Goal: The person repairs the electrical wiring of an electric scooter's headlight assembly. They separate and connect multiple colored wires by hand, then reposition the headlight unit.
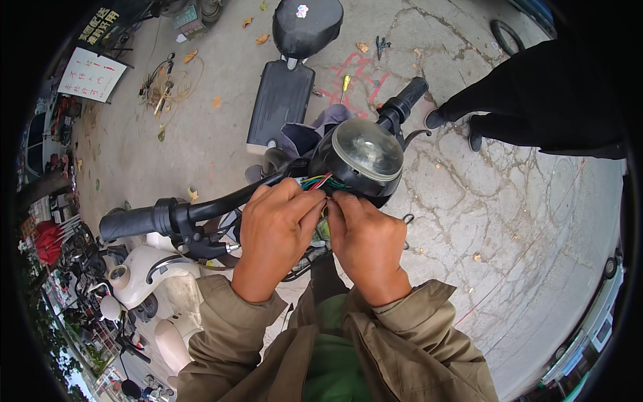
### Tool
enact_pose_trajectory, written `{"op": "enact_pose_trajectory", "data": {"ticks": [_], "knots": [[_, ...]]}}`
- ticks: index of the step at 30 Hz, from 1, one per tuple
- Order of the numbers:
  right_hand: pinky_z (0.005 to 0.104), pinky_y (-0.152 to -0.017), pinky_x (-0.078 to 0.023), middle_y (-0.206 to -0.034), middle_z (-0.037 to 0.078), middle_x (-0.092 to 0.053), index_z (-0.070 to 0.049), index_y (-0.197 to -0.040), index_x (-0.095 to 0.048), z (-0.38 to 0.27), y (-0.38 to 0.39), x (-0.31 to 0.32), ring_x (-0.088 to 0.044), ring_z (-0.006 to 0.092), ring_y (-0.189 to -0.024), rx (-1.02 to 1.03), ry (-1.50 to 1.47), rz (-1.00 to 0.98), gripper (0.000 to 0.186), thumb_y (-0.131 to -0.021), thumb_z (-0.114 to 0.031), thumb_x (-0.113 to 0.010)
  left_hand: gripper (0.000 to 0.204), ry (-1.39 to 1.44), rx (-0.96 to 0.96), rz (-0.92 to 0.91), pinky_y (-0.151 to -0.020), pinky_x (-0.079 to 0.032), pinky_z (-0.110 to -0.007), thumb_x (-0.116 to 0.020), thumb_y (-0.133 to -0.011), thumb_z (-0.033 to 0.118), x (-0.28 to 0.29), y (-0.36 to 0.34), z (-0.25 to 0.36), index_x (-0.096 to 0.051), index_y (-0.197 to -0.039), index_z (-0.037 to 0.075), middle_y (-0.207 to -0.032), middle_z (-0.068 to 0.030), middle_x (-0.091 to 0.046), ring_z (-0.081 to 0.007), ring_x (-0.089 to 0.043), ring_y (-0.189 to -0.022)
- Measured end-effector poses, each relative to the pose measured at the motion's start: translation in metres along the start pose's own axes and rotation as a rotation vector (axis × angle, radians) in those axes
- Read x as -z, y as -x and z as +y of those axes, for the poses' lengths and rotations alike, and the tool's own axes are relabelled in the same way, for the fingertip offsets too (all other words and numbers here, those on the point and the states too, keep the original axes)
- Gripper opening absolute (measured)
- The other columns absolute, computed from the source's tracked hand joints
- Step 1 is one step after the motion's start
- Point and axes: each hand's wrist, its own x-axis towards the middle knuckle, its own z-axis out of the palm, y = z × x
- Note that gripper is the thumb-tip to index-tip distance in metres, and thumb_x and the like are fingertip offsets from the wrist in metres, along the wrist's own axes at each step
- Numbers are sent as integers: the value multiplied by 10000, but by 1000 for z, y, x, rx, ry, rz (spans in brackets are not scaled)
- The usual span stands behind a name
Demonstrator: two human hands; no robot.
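Note:
Beneath the round headlight (367,149) of an electric scooter, my left hand (278,231) and my right hand (364,241) meet with fingertips pinched on thin wires. A bundle of coloured wires (315,181), red, white, yellow and green among them, runs out of the black headlight housing into my fingers; the exact point of grip is partly hidden. The handlebar (221,202) crosses behind my hands, with rubber grips at both ends. Past it are a purple-grey cloth (305,137), a black footboard (280,104) and a black seat (307,23).
A person's dark-clothed legs (502,100) stand at the right. A yellow screwdriver (346,84) lies on the cracked pavement (502,234). A white scooter (151,264) and other vehicles crowd the left, near a white sign board (89,75). A tyre (506,37) lies at the upper right.

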Motion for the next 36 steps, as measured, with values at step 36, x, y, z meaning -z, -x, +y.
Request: {"op": "enact_pose_trajectory", "data": {"ticks": [36], "knots": [[278,-768,-479,-1066,50,-678,21,-1180,-757,97,78,-43,-587,100,-872,-516,-1147,-253,255,-1090,-217,-733,105,-3,95,-86,-750,-490,-416,-812,-954,98,-3,-4,0,-842,-1049,65,-825,-86,-683,-289,-664,-762]]}}
